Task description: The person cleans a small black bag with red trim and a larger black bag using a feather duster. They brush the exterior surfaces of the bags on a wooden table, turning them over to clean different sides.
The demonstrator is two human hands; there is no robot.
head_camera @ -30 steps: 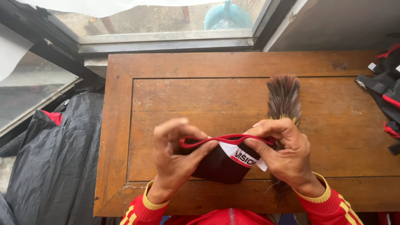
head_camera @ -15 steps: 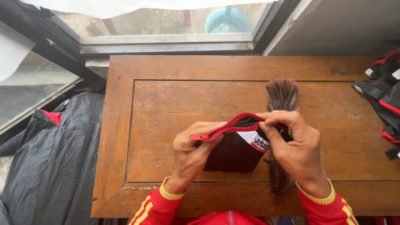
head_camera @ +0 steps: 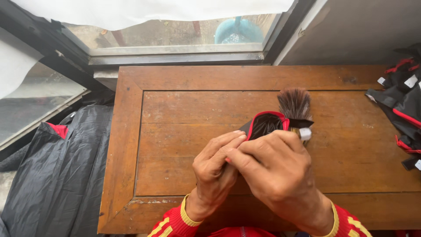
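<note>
Pouch now turned end-on and pulled over brush, hands bunched together at table centre.

Far left: black plastic sheet (head_camera: 52, 175) with red corner beside table, window sill beyond. Wooden table (head_camera: 175, 114) mostly bare around hands. Left hand (head_camera: 215, 169) clenched on near edge of black pouch (head_camera: 263, 125), fingers curled against the right. Earlier held flat and wide between both hands, red rim facing camera; now swung up toward far side, rim opened round, bristles showing inside. Right hand (head_camera: 276, 171) over top, grasping pouch and brush handle together, handle itself hidden. Brush (head_camera: 294, 103) tuft sticking out past pouch on far side, white tag just right of it. Reads as brush partly sleeved, not fully in. Far right: pile of similar black-and-red pouches (head_camera: 401, 105) at table edge, well apart.
</note>
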